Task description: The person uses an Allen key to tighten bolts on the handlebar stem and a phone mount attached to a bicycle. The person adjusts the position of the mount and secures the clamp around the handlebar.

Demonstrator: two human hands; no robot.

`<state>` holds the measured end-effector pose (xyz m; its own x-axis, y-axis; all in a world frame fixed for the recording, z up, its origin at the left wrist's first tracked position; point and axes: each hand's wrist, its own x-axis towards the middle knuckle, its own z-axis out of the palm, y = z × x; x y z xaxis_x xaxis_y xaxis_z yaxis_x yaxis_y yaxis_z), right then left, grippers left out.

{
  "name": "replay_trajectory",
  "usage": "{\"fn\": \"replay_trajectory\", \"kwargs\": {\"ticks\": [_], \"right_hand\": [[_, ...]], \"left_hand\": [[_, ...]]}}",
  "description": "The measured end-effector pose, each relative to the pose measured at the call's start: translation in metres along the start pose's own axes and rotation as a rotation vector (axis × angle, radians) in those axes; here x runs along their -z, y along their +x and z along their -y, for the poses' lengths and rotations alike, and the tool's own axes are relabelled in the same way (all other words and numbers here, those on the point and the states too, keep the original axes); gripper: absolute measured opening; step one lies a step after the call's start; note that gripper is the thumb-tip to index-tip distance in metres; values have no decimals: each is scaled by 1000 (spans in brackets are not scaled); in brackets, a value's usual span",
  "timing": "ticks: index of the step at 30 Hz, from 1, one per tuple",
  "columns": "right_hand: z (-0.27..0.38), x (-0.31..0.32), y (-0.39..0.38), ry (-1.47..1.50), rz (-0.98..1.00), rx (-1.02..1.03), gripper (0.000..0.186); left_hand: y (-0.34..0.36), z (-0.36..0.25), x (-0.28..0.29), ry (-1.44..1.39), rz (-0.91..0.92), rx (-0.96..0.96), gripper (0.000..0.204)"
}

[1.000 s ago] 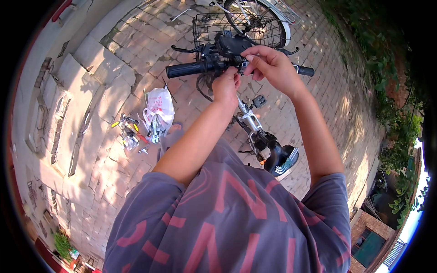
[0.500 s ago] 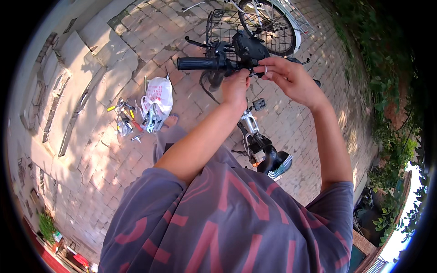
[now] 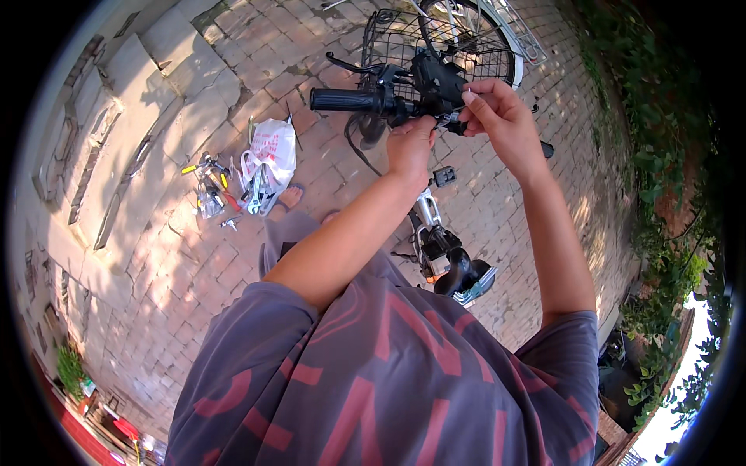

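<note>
A bicycle's black handlebar (image 3: pixel 400 105) is in front of me, its ribbed grip (image 3: pixel 342 99) pointing left beside a brake lever (image 3: pixel 350 64). My left hand (image 3: pixel 412 147) is closed against the middle of the bar, thumb on top; its other fingers are mostly hidden. My right hand (image 3: pixel 501 113) is just right of it, thumb and fingers pinched together by a black box-shaped mount (image 3: pixel 437 80). Whatever the pinch holds is too small to name. Between the hands shows a bit of shiny metal (image 3: pixel 448 119) on the bar.
Below the bar are a pedal (image 3: pixel 444 176) and a black saddle (image 3: pixel 464 276). A black wire basket (image 3: pixel 381 35) and a wheel with a white mudguard (image 3: pixel 516 70) are beyond. Left on the brick paving lie a white plastic bag (image 3: pixel 272 151) and several hand tools (image 3: pixel 210 186). Steps (image 3: pixel 140 109) flank the left.
My right hand has lifted slightly and moved away from my left, opening a gap that shows shiny metal. My left hand stays at the bar. The view has shifted a little.
</note>
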<state>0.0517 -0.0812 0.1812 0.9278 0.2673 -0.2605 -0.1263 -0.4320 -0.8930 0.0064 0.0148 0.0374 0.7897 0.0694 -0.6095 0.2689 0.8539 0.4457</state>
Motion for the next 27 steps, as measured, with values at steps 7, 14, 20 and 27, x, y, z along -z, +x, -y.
{"fn": "replay_trajectory", "kwargs": {"ticks": [7,14,20,27], "right_hand": [[1,-1,-4,-551,-121,359,21],[16,-2,-2,-793,-130,167,28],[11,2,1,-129,-5,-68,18],[-3,15,-2,21,191,-33,29]], "left_hand": [[-2,0,-2,-5,-19,-1,9],[-3,-1,-3,-18,-9,-6,14],[-4,-3,-5,-12,-19,-5,18],[-5,-2,-6,-1,-37,-16,17]]}}
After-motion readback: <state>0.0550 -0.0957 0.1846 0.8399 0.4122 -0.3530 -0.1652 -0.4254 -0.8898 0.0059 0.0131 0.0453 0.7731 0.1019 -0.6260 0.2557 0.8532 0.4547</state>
